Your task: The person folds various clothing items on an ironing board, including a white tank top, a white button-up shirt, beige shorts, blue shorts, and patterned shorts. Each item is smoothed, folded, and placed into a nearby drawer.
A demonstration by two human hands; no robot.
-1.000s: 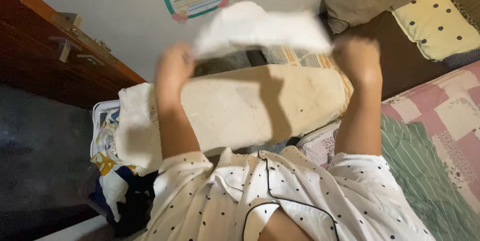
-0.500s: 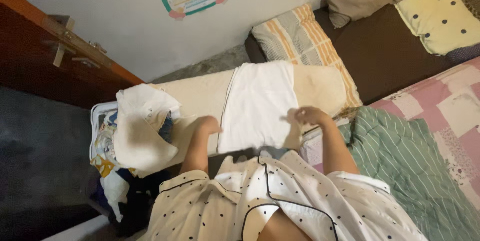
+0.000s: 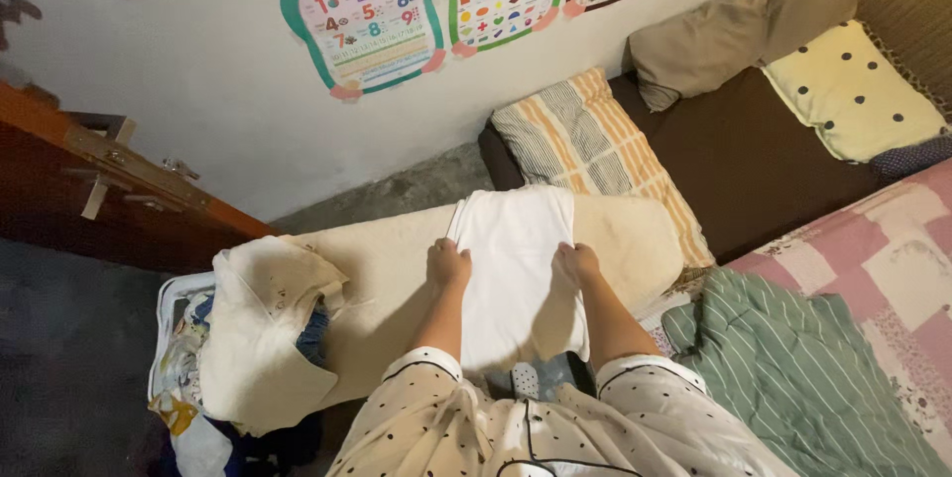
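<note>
While the white cloth (image 3: 516, 279) lies flat along the middle of the cream pad (image 3: 397, 279), the left hand (image 3: 448, 265) and right hand (image 3: 578, 263) pinch its 2 side edges, fingers curled shut, keeping it taut.

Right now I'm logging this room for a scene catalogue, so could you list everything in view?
white cloth: one, white, spread on the cream pad, under both hands
cream pad: one, cream, in front of the person
cream garment: one, cream, draped over the laundry basket
laundry basket: one, white, left, full of clothes
striped pillow: one, orange and grey, beyond the pad
dotted pillow: one, pale yellow, upper right
tan pillow: one, by the wall
green blanket: one, striped, right
wall charts: several, colourful, on the wall
wooden door: one, brown, left
left hand: on the cloth's left edge
right hand: on the cloth's right edge
</note>
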